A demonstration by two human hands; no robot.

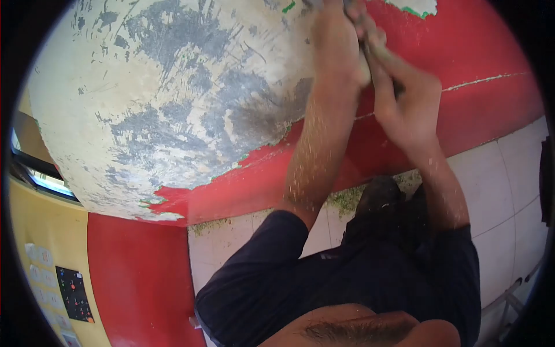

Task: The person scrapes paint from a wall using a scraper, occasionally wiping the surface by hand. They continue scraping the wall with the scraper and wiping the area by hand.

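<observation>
Both my hands meet at the top of the view, against a wall with partly stripped paint. My left hand is closed, its fingertips at the upper edge of the view. Just right of it, my right hand is closed, with its fingers reaching up to the left one. Between them shows a slim, dark part of a hand tool that looks like a scraper. Most of it is hidden by the fingers, and its working end is out of sight. Pale flakes are scattered over my left forearm.
Red paint remains on the right and along the lower wall, with a ragged, green-edged border. Paint debris lies on the tiled floor by my shoe. A yellow wall with papers stands left; a metal frame is lower right.
</observation>
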